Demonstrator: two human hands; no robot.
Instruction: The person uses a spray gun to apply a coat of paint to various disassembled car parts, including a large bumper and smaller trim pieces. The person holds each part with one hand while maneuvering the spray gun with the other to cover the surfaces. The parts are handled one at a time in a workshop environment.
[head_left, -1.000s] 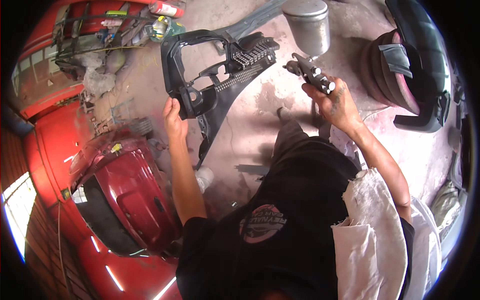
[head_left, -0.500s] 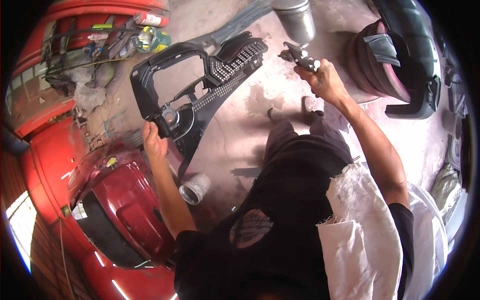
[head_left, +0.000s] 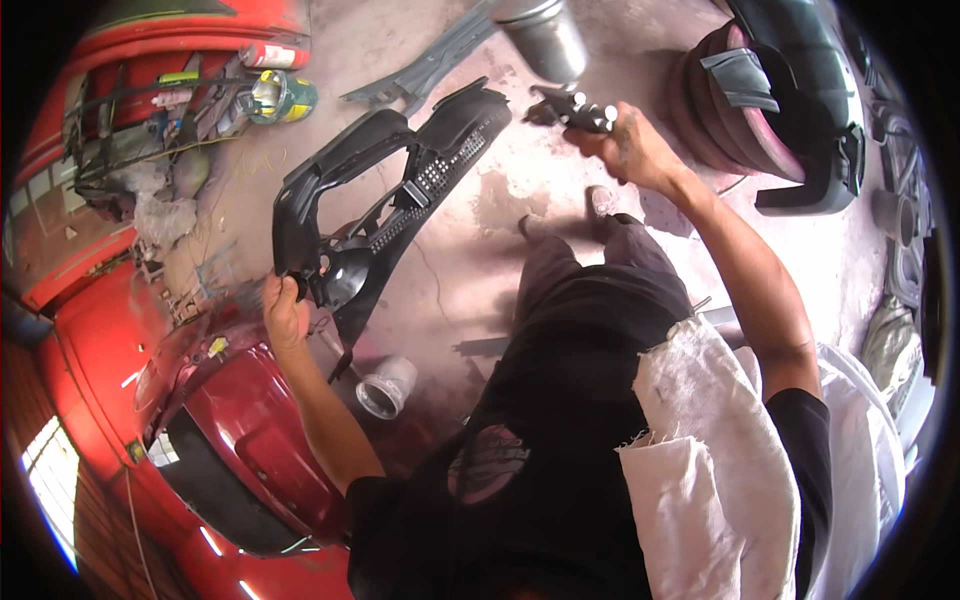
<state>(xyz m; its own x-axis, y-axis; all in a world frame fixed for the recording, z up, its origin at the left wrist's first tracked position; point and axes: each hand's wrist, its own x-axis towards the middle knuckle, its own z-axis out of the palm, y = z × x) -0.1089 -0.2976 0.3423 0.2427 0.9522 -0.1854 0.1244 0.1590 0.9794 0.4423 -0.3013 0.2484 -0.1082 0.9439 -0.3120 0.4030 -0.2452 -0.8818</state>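
Observation:
My left hand [head_left: 287, 312] grips the lower left end of a black plastic bumper part [head_left: 300, 215], which has a large opening and a mesh grille section. The part hangs tilted in front of me, its far end up and to the right. In my right hand [head_left: 640, 150] is a spray gun [head_left: 575, 110], the fingers wrapped round its handle. A silver metal cup [head_left: 545, 45] tops the gun. The gun's front points left, toward the bumper part, with a gap between them. A white cloth [head_left: 715, 400] lies over my right shoulder.
A dark red car panel [head_left: 260, 430] stands at the left, beside a white bucket [head_left: 388, 385]. Tools and a green-yellow container [head_left: 283, 97] crowd the far left. At the far right, a large dark bumper [head_left: 800, 60] rests by stacked round forms [head_left: 715, 110]. A long grey strip [head_left: 430, 65] lies on the floor.
The bumper part has turned in my left hand, so its opening looks narrower. My right hand and the spray gun have shifted slightly left and up in the view.

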